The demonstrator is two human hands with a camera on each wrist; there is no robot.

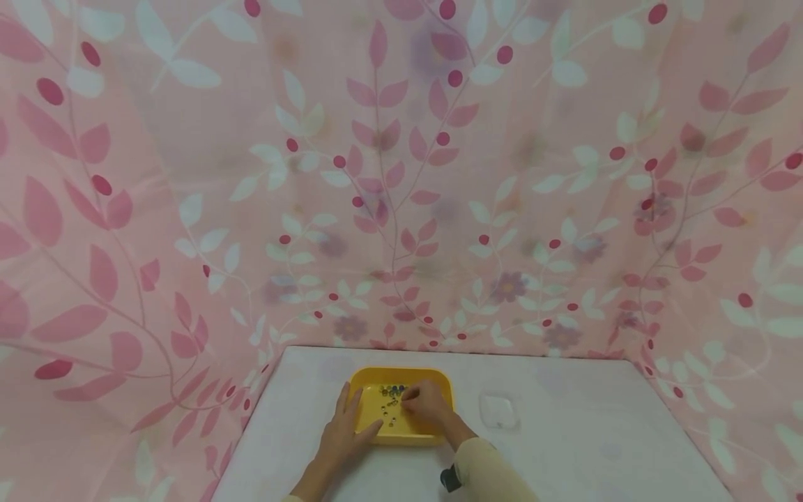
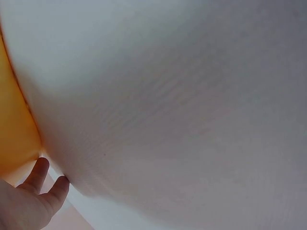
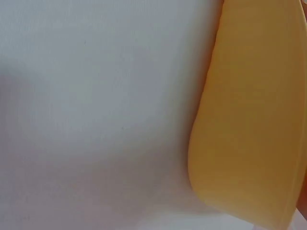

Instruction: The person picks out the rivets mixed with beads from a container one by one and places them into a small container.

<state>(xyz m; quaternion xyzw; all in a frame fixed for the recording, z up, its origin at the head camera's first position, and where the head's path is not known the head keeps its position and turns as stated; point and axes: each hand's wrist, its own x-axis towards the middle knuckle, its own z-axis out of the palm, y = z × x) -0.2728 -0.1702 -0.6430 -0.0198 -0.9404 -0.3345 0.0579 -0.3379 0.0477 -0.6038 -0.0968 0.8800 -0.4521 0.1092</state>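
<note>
A yellow tray [image 1: 433, 382] sits on the white table [image 1: 564, 446], with several small dark and blue beads [image 1: 390, 403] scattered inside. My left hand [image 1: 347, 424] lies flat against the tray's left front corner, with straight fingers along the outer wall and the thumb over the rim. Its fingertips [image 2: 41, 184] touch the table beside the tray wall [image 2: 17, 134]. My right hand [image 1: 426, 403] reaches into the tray with curled fingers, its tips bunched in a pinch among the beads. The right wrist view shows only the tray's outer wall [image 3: 254, 120] and table.
A small clear plastic piece [image 1: 498, 411] lies on the table just right of the tray. Pink leaf-patterned cloth [image 1: 401, 174] walls the table in at the back and both sides. A dark wrist strap [image 1: 449, 478] shows on my right sleeve.
</note>
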